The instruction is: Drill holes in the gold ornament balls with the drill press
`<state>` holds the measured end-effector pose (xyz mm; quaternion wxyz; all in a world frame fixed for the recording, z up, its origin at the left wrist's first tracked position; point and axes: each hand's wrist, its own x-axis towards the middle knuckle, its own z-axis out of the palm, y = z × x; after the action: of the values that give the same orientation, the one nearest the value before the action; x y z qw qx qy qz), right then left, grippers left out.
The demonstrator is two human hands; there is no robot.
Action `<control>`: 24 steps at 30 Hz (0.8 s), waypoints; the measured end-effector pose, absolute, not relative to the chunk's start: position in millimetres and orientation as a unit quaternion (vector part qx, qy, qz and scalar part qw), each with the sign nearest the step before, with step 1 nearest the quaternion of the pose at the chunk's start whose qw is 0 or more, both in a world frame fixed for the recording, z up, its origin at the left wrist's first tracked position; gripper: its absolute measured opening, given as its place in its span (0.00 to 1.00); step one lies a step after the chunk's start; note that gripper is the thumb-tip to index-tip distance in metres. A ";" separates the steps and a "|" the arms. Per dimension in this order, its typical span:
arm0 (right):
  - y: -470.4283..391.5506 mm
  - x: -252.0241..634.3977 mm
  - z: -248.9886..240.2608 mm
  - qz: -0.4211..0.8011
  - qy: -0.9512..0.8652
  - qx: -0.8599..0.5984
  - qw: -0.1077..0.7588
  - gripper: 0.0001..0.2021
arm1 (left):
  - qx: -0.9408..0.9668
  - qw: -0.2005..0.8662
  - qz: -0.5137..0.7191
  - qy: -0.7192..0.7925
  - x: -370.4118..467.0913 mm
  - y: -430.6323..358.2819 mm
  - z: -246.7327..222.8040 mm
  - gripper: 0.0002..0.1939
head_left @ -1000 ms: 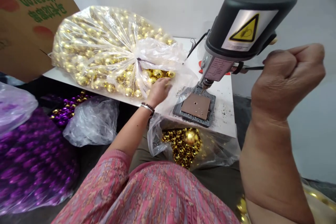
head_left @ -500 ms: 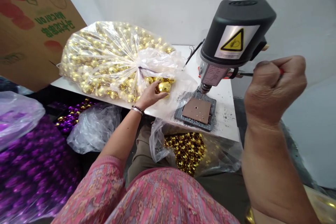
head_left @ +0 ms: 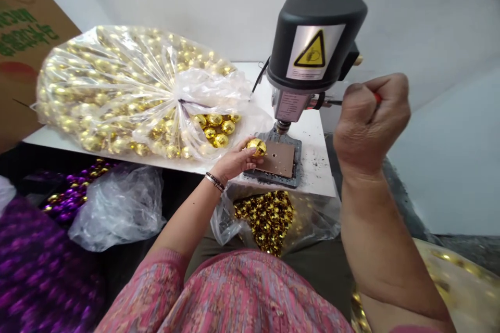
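A shiny gold ball is pinched in the fingers of my left hand, at the left edge of a brown plate with a small hole. The plate lies on the dark base of a black drill press, below its chuck. My right hand is closed round the red-tipped lever on the press's right side. Left of the press, a clear plastic bag full of gold balls lies on the white table, with several balls showing at its open mouth.
Below the table's front edge hangs an open bag of small gold pieces. Purple balls fill the lower left, beside a crumpled clear bag. A cardboard box stands at the far left. Dark shavings dot the table.
My left hand has moved right from the bag's mouth to the brown plate, with a gold ball in its fingers. My right hand still grips the lever. The view has shifted right.
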<state>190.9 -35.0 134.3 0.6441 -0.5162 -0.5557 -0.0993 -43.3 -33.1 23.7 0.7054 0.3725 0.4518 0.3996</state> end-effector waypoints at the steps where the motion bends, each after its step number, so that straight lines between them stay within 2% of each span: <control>1: -35.7 190.8 134.6 -0.099 -0.556 -0.521 0.639 0.10 | 0.392 0.686 0.391 0.473 -39.5 -28.9 24.6 0.30; 6: -38.1 190.9 135.1 -0.075 -0.565 -0.527 0.631 0.09 | 0.532 0.565 0.315 0.546 -21.8 -8.9 27.3 0.32; 13: -40.6 190.6 138.9 -0.047 -0.588 -0.525 0.614 0.09 | 0.659 0.430 0.271 0.554 -13.2 -3.2 28.6 0.32; 19: -44.1 190.0 141.4 -0.064 -0.595 -0.530 0.600 0.07 | 0.701 0.387 0.208 0.561 0.5 -5.1 36.6 0.33; 24: -44.6 187.4 140.9 -0.080 -0.592 -0.501 0.626 0.06 | 0.739 0.350 0.196 0.541 7.5 -4.6 32.1 0.34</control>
<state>187.4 -44.6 140.9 0.6262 -0.5008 -0.5921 -0.0802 7.5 -4.6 32.1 0.3504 0.7386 0.5414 0.1963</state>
